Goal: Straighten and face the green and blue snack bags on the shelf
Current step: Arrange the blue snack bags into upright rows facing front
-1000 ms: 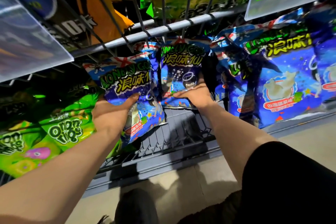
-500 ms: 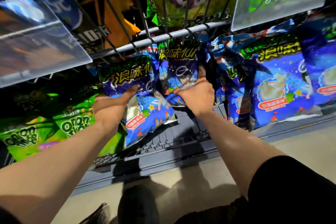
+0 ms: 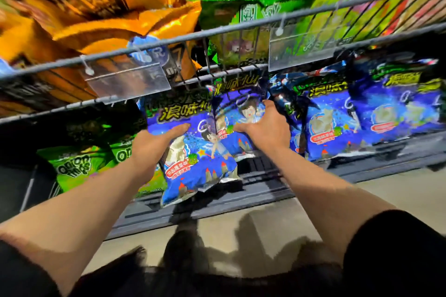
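Front bag (image 3: 193, 152): tilted, its lower edge pushed out past the shelf lip (image 3: 241, 202); not yet faced.
Left hand (image 3: 154, 144): laid against the front bag's left side, thumb stretched across the print, the other fingers hidden behind the pack, so a wrap-round grip is judged, not seen.
Second bag (image 3: 237, 106): just behind the lip, to the right of the front bag, nearly upright.
Right hand (image 3: 265, 130): set on the second bag, fingers spread over its face and thumb hooked at its right edge.
Blue row (image 3: 337, 125): further right along the lip, standing and print-out; judged done.
Green bags (image 3: 74, 166): left of the front bag, slumped and skewed; judged untouched.
Progress: roughly midway; two blue bags to be seated, greens to be straightened.
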`<action>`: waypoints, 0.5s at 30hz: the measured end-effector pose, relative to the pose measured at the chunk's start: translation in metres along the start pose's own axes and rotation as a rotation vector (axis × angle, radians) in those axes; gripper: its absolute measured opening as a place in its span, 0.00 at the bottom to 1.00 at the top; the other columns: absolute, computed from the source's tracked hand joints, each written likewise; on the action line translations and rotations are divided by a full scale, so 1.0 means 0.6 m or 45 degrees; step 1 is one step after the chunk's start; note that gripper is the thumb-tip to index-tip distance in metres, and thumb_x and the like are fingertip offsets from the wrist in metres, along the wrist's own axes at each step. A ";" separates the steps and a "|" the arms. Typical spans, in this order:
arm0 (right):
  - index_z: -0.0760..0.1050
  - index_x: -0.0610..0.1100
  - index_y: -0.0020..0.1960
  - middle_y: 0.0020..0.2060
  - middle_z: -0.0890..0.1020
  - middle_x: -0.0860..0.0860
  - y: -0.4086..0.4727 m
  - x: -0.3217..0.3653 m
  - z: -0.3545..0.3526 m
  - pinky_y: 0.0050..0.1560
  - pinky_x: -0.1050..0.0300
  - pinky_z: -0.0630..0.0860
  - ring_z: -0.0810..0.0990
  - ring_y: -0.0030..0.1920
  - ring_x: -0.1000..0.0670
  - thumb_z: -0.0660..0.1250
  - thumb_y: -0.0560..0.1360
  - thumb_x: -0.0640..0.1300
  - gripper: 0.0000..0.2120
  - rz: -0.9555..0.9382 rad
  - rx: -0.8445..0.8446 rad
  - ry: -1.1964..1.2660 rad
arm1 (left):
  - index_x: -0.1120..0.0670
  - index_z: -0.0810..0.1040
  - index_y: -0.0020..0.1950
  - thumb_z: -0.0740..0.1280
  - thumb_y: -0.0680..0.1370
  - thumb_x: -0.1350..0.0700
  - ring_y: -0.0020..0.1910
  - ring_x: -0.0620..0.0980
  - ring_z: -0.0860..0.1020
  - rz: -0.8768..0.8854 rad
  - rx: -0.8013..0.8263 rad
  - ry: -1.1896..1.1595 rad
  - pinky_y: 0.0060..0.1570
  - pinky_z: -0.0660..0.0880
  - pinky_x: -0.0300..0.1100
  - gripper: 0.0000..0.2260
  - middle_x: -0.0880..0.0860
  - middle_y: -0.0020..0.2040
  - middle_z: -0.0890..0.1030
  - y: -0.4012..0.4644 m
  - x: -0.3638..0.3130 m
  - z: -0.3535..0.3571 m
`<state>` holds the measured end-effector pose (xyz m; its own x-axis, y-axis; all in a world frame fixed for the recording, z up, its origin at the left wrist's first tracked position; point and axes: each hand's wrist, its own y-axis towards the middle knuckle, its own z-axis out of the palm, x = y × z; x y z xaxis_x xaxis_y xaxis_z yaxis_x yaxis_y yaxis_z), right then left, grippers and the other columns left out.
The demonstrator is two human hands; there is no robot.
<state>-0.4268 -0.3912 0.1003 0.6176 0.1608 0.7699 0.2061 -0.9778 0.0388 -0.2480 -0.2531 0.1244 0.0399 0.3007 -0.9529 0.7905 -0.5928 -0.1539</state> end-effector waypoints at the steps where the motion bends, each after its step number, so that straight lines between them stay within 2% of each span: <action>1: 0.66 0.47 0.66 0.57 0.80 0.43 -0.010 -0.002 -0.013 0.52 0.48 0.74 0.78 0.58 0.39 0.78 0.58 0.59 0.42 0.010 0.017 0.019 | 0.53 0.71 0.30 0.79 0.65 0.49 0.22 0.46 0.67 -0.029 0.039 -0.007 0.22 0.62 0.33 0.18 0.47 0.20 0.70 -0.015 -0.003 -0.007; 3: 0.69 0.47 0.61 0.55 0.81 0.44 -0.031 -0.006 -0.039 0.51 0.48 0.76 0.79 0.55 0.40 0.79 0.56 0.59 0.39 0.007 0.040 0.049 | 0.53 0.72 0.34 0.81 0.57 0.44 0.29 0.49 0.67 -0.099 0.110 -0.035 0.30 0.64 0.39 0.21 0.52 0.25 0.70 -0.044 -0.010 -0.016; 4: 0.70 0.48 0.60 0.54 0.81 0.45 -0.041 -0.008 -0.053 0.52 0.48 0.77 0.79 0.55 0.41 0.79 0.55 0.60 0.38 0.004 0.050 0.061 | 0.54 0.75 0.37 0.82 0.51 0.41 0.32 0.50 0.70 -0.123 0.131 -0.049 0.34 0.68 0.42 0.27 0.56 0.29 0.73 -0.058 -0.012 -0.018; 6: 0.71 0.48 0.61 0.55 0.81 0.45 -0.061 -0.013 -0.083 0.53 0.48 0.76 0.78 0.56 0.41 0.79 0.56 0.59 0.38 -0.006 0.075 0.050 | 0.53 0.77 0.44 0.82 0.40 0.37 0.39 0.54 0.74 -0.148 0.167 -0.088 0.41 0.72 0.50 0.39 0.59 0.39 0.77 -0.081 -0.009 -0.016; 7: 0.70 0.47 0.62 0.57 0.80 0.45 -0.068 -0.018 -0.099 0.54 0.48 0.76 0.77 0.57 0.41 0.79 0.57 0.59 0.38 -0.010 0.089 0.029 | 0.53 0.77 0.44 0.82 0.38 0.37 0.40 0.55 0.74 -0.149 0.192 -0.102 0.43 0.72 0.52 0.40 0.59 0.41 0.77 -0.090 -0.009 -0.011; 9: 0.69 0.46 0.66 0.61 0.78 0.45 -0.082 -0.029 -0.136 0.56 0.48 0.75 0.76 0.60 0.41 0.78 0.58 0.58 0.41 -0.009 0.109 -0.008 | 0.54 0.78 0.44 0.83 0.44 0.39 0.39 0.55 0.76 -0.165 0.263 -0.142 0.43 0.75 0.52 0.36 0.60 0.41 0.79 -0.120 -0.022 0.003; 12: 0.68 0.47 0.69 0.65 0.75 0.46 -0.097 -0.051 -0.200 0.61 0.49 0.73 0.74 0.64 0.43 0.79 0.58 0.56 0.43 0.015 0.106 -0.018 | 0.57 0.81 0.42 0.81 0.63 0.51 0.31 0.52 0.82 -0.160 0.317 -0.196 0.34 0.80 0.43 0.15 0.55 0.37 0.84 -0.168 -0.044 0.037; 13: 0.68 0.47 0.70 0.66 0.75 0.46 -0.100 -0.060 -0.224 0.62 0.50 0.72 0.73 0.65 0.44 0.79 0.59 0.55 0.43 0.031 0.100 -0.016 | 0.57 0.82 0.44 0.79 0.65 0.53 0.31 0.50 0.82 -0.159 0.340 -0.200 0.33 0.80 0.43 0.12 0.54 0.37 0.85 -0.183 -0.048 0.050; 15: 0.69 0.46 0.69 0.67 0.74 0.47 -0.103 -0.082 -0.272 0.63 0.50 0.71 0.73 0.65 0.44 0.80 0.58 0.54 0.43 0.053 0.082 0.011 | 0.57 0.83 0.48 0.79 0.66 0.54 0.37 0.53 0.84 -0.163 0.410 -0.234 0.38 0.82 0.46 0.14 0.56 0.42 0.86 -0.209 -0.053 0.080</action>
<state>-0.5937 -0.3606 0.1639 0.6203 0.1190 0.7753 0.2291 -0.9728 -0.0339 -0.3776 -0.2241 0.1616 -0.1798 0.2658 -0.9471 0.5485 -0.7722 -0.3209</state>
